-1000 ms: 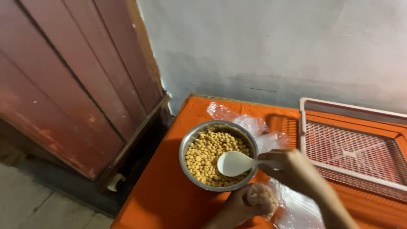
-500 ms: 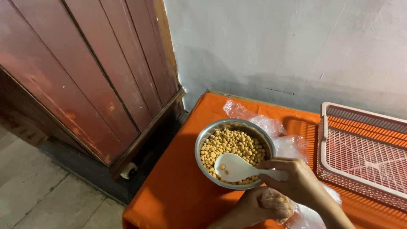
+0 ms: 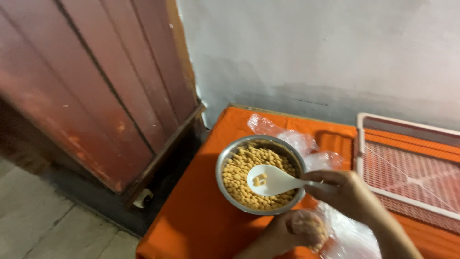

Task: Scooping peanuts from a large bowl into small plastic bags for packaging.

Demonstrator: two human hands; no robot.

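My right hand [image 3: 352, 194] pinches the handle of a smooth white plastic spoon [image 3: 270, 181], its bowl carrying a few pellets above the round steel bowl [image 3: 229, 158] of tan, pebbly kibble. Just in front of that bowl, my left hand [image 3: 292, 231] cups a small clear crinkled bag [image 3: 309, 229] of kibble on the orange table [image 3: 201, 220]

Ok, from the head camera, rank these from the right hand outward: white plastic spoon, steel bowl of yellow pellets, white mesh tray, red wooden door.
1. White plastic spoon: held in the right hand, reaching left over the bowl.
2. Steel bowl of yellow pellets: just left of the hand.
3. White mesh tray: to the right, on the orange table.
4. Red wooden door: far left, off the table.
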